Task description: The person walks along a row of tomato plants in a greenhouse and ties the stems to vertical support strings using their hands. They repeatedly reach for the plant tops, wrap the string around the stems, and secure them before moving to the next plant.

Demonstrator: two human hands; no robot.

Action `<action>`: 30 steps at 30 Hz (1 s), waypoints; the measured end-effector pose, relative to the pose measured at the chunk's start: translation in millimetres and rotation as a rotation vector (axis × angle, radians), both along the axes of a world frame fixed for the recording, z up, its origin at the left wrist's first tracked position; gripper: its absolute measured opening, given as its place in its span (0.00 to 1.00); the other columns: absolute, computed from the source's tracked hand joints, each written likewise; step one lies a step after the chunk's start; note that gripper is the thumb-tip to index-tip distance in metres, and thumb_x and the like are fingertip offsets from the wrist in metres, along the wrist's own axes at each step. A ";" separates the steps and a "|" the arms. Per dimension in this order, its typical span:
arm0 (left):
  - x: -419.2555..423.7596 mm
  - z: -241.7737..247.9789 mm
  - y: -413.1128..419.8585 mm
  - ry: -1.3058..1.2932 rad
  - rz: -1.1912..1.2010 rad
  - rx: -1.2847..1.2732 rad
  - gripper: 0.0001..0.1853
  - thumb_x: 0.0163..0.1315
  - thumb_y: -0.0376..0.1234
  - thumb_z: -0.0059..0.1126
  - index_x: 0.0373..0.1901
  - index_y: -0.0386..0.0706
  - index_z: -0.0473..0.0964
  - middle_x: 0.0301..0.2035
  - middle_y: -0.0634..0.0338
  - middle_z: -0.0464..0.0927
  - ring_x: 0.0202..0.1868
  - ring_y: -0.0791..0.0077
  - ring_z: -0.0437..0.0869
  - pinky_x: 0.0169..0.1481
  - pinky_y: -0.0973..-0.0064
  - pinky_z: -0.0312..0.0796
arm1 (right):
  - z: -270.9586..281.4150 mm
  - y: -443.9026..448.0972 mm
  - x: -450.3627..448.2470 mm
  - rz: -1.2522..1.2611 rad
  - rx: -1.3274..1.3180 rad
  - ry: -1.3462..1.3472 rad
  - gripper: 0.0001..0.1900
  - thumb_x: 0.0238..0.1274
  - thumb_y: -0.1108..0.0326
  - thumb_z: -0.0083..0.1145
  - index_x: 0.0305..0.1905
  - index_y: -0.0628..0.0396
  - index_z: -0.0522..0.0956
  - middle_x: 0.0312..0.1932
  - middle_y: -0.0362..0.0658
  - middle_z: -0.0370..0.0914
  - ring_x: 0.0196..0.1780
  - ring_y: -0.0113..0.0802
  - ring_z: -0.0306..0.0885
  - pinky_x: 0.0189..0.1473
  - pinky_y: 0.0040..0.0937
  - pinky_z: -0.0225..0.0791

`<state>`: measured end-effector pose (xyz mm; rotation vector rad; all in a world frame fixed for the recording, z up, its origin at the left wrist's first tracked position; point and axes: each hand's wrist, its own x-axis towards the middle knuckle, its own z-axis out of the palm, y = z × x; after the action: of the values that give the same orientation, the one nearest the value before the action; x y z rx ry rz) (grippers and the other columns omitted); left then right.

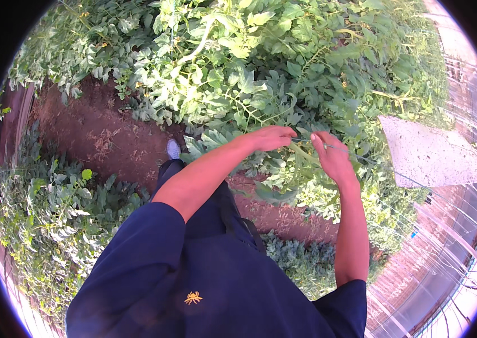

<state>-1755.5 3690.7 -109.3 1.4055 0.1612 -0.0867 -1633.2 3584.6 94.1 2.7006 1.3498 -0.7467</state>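
Observation:
My left hand reaches in among tomato plants, its fingertips on a thin green twine. Close by on the right, my right hand pinches the same twine between thumb and fingers. The twine runs on from there toward the lower right. A pale green tomato stem passes just below the twine, between the two hands. Whether either hand also touches the stem, I cannot tell. Leaves hang around and under both hands.
A white speckled sheet hangs at the right, beside several strings. Bare brown soil forms a path at the left, with a shoe on its edge. More tomato plants grow at the lower left. Dense foliage borders the path above.

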 end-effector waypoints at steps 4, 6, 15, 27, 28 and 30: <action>-0.4 -1.6 -7.8 -0.028 0.088 0.102 0.27 0.66 0.37 0.54 0.67 0.41 0.73 0.58 0.49 0.81 0.63 0.53 0.80 0.69 0.60 0.70 | -4.5 3.3 9.5 0.060 -0.336 -0.080 0.30 0.79 0.37 0.42 0.59 0.51 0.82 0.46 0.55 0.87 0.56 0.54 0.83 0.66 0.51 0.62; -2.2 -5.4 -13.3 -0.059 0.128 0.162 0.28 0.65 0.35 0.55 0.68 0.42 0.71 0.58 0.48 0.80 0.62 0.52 0.80 0.67 0.59 0.71 | -4.7 5.1 10.4 0.057 -0.434 -0.085 0.31 0.79 0.37 0.40 0.59 0.51 0.82 0.46 0.55 0.87 0.56 0.55 0.83 0.65 0.51 0.64; -39.6 34.3 -47.9 -0.099 0.391 0.311 0.25 0.62 0.28 0.58 0.63 0.41 0.72 0.56 0.51 0.77 0.59 0.49 0.78 0.64 0.59 0.72 | -17.0 -10.9 12.0 -0.077 -0.381 0.052 0.36 0.79 0.35 0.39 0.60 0.59 0.81 0.40 0.55 0.88 0.49 0.52 0.86 0.58 0.44 0.73; -40.1 38.4 -88.3 -0.201 0.144 0.554 0.22 0.64 0.32 0.59 0.61 0.38 0.74 0.56 0.55 0.78 0.55 0.55 0.78 0.61 0.59 0.73 | -25.3 -2.1 5.1 -0.060 -0.288 0.413 0.24 0.81 0.49 0.46 0.46 0.62 0.83 0.32 0.53 0.84 0.38 0.47 0.83 0.47 0.41 0.74; -39.4 38.4 -91.4 -0.183 0.109 0.556 0.23 0.65 0.32 0.59 0.62 0.38 0.73 0.57 0.55 0.78 0.55 0.55 0.78 0.61 0.59 0.74 | -29.8 0.1 4.4 -0.001 -0.261 0.388 0.24 0.82 0.50 0.46 0.46 0.63 0.83 0.32 0.52 0.85 0.38 0.44 0.84 0.46 0.40 0.75; -39.9 37.5 -99.5 -0.153 0.061 0.573 0.24 0.65 0.33 0.59 0.63 0.38 0.71 0.58 0.55 0.77 0.57 0.56 0.78 0.62 0.59 0.74 | -36.5 4.7 0.9 0.027 -0.214 0.385 0.24 0.82 0.51 0.47 0.46 0.63 0.82 0.33 0.51 0.86 0.38 0.41 0.85 0.46 0.39 0.76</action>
<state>-1795.4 3591.2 -71.8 1.9693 0.1046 0.1284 -1632.4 3589.2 57.6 2.4510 1.2732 -1.3761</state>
